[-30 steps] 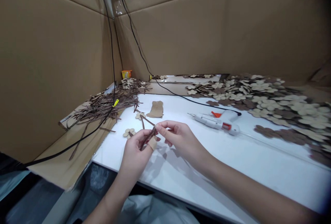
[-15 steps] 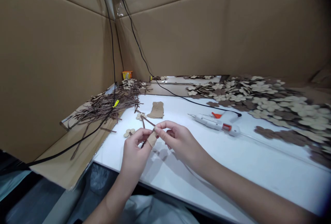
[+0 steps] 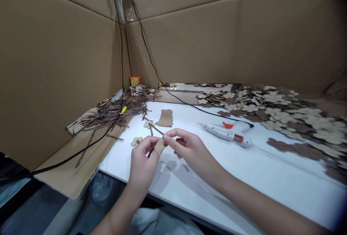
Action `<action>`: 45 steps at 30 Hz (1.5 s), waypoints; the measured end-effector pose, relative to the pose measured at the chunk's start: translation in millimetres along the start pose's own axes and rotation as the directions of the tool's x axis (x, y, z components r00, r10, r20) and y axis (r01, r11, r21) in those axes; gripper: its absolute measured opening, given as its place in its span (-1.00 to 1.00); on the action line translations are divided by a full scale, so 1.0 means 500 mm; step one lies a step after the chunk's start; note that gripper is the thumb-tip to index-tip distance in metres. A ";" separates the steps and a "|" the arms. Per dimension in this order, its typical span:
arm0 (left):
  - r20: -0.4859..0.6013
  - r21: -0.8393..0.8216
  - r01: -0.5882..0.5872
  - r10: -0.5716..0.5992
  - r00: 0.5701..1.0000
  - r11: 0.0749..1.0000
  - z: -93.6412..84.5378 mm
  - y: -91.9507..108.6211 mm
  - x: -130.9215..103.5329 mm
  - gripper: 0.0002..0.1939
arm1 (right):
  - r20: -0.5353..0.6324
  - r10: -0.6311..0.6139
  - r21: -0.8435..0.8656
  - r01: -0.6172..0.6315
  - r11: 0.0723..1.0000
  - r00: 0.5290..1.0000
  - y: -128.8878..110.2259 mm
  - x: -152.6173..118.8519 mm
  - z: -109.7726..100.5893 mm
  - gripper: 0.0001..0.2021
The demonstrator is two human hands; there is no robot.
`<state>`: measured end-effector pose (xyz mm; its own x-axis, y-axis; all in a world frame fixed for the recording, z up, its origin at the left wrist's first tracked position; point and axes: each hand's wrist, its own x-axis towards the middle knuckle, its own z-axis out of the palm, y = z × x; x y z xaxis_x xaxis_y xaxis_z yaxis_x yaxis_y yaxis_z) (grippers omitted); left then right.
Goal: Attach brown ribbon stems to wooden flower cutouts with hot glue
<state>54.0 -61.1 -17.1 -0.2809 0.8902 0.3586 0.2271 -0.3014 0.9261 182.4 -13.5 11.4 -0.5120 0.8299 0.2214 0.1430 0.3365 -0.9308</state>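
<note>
Over the white board (image 3: 225, 177), my left hand (image 3: 144, 159) and my right hand (image 3: 189, 146) meet, their fingertips pinched together. Between them run thin brown strips (image 3: 157, 129), which both hands grip; the exact join is hidden by the fingers. A tan wrap (image 3: 159, 147) covers the left thumb. Just beyond the fingers, a cream flower cutout (image 3: 149, 124) lies at the far end of the strips. Left of my left hand is another cream flower (image 3: 136, 141), with a bit of brown strip on it. A tan scrap (image 3: 165, 118) rests farther back.
A white glue gun (image 3: 227, 133) lies right of my hands, with a black cable (image 3: 189, 102) running to it. Cream and brown flower cutouts (image 3: 284, 108) are heaped at right. Many brown strips (image 3: 114, 112) pile up at left. Cardboard walls (image 3: 189, 47) enclose the back and left.
The view has shifted slightly, so everything sits a little lower. Both hands keep their pinch on the strips, with hardly any finger movement visible.
</note>
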 end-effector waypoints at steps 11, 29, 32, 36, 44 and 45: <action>0.044 -0.124 0.043 -0.037 0.998 0.991 -0.003 0.007 0.001 -0.77 | -0.035 0.044 0.006 -0.044 0.999 0.998 -0.002 0.001 0.003 -0.74; 0.082 -0.182 0.150 -0.137 0.987 0.972 -0.013 0.000 0.000 -0.77 | 0.362 0.092 -0.597 0.155 0.787 0.928 0.022 0.013 -0.175 -0.55; 0.096 -0.182 0.170 -0.155 0.983 0.969 -0.013 0.003 0.001 -0.75 | 0.420 0.148 -0.654 0.186 0.734 0.895 0.046 0.002 -0.167 -0.50; 0.109 -0.187 0.193 -0.175 0.978 0.963 -0.014 0.005 0.002 -0.72 | 0.313 0.129 -0.725 0.149 0.673 0.941 0.051 -0.011 -0.146 -0.51; 0.123 -0.194 0.198 -0.177 0.977 0.961 -0.017 0.001 -0.001 -0.75 | 0.193 0.290 -0.796 -0.024 0.605 0.937 0.013 -0.074 -0.097 -0.08; 0.127 -0.198 0.203 -0.180 0.975 0.959 -0.017 0.001 -0.002 -0.75 | 0.187 0.315 -0.795 -0.045 0.605 0.930 0.005 -0.081 -0.097 -0.08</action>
<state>46.2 -64.9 -16.1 -0.1965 0.9660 0.1679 -0.0234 -0.1758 0.9842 244.5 -24.7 14.2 -0.5902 0.7947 -0.1417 0.7825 0.5201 -0.3423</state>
